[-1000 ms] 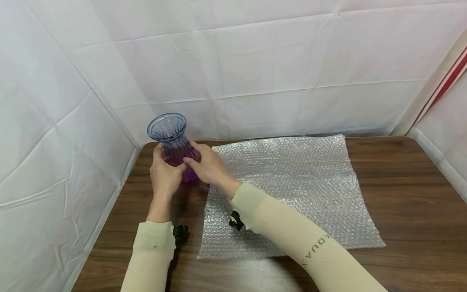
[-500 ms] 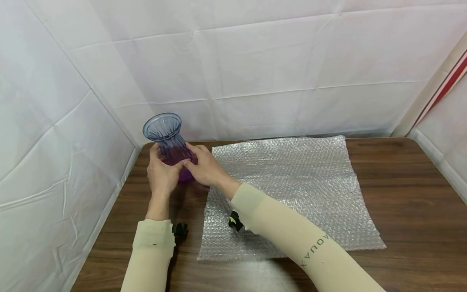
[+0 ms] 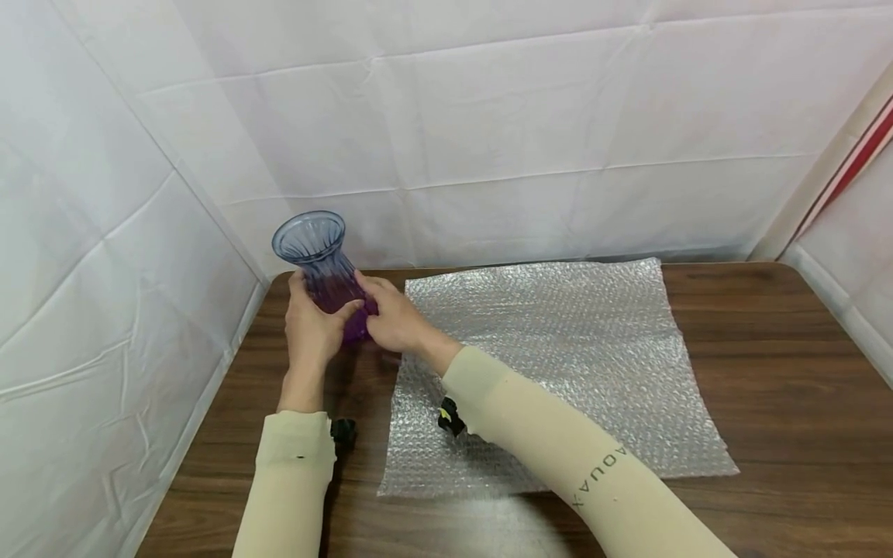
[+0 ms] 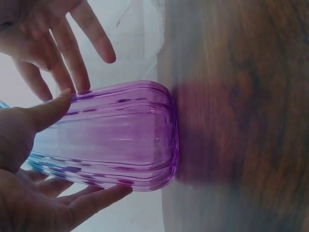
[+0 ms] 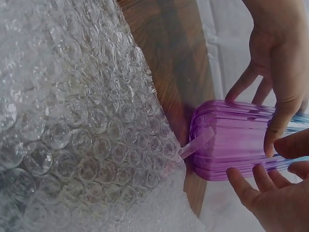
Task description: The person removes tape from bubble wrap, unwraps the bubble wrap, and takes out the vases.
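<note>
A ribbed glass vase point(image 3: 331, 283), blue at its flared rim and purple toward its base, leans slightly left at the table's back left. My left hand point(image 3: 310, 329) grips its left side, thumb across the front. On the right side my right hand point(image 3: 398, 314) holds it with curled fingers. In the left wrist view, the purple base of the vase point(image 4: 130, 135) is right at the tabletop, and the right hand's fingers point(image 4: 70, 46) touch the upper side. The right wrist view shows both thumbs close together over the vase point(image 5: 236, 140).
A sheet of bubble wrap point(image 3: 558, 349) lies flat across the middle of the brown wooden table point(image 3: 760, 349), its left edge close to the vase. White cloth walls point(image 3: 488, 139) stand behind the table and at its sides.
The vase and both hands have shifted slightly left, mostly in the first half second. Since then the right thumb has drawn back from beside the left thumb. The bubble wrap has stayed put.
</note>
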Motion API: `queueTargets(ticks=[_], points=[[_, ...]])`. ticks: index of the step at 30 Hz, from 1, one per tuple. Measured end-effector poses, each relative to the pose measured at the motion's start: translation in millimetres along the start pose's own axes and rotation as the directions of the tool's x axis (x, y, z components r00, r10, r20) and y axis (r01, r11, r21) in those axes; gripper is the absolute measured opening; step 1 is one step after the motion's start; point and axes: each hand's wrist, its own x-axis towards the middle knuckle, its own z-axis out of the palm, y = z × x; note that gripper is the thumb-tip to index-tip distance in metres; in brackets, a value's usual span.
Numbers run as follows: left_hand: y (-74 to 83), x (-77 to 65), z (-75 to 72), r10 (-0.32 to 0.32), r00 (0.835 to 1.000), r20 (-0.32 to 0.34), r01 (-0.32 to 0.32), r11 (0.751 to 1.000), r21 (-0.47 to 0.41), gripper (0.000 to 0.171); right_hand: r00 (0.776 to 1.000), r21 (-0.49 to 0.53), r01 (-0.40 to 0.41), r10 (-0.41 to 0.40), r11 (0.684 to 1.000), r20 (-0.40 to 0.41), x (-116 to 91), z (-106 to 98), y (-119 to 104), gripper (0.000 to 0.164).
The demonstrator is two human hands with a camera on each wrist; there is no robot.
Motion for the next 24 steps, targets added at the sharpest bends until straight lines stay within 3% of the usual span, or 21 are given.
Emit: queueTargets(ticks=[9,24], points=[[1.7,3.1,-1.2,-0.044,0.998,0.038,0.043,0.998,0.035,0.107,0.998,0.006,0.016,-0.017,1.0,0.064,-0.2,-0.6,-1.9,0.08],[2.0,10.3,1.4,-0.052,0.999,0.017,0.051,0.998,0.043,0.104,0.995,0.029,-0.005,0.002,1.0,0.105,6.5,2.2,-1.7,0.085]])
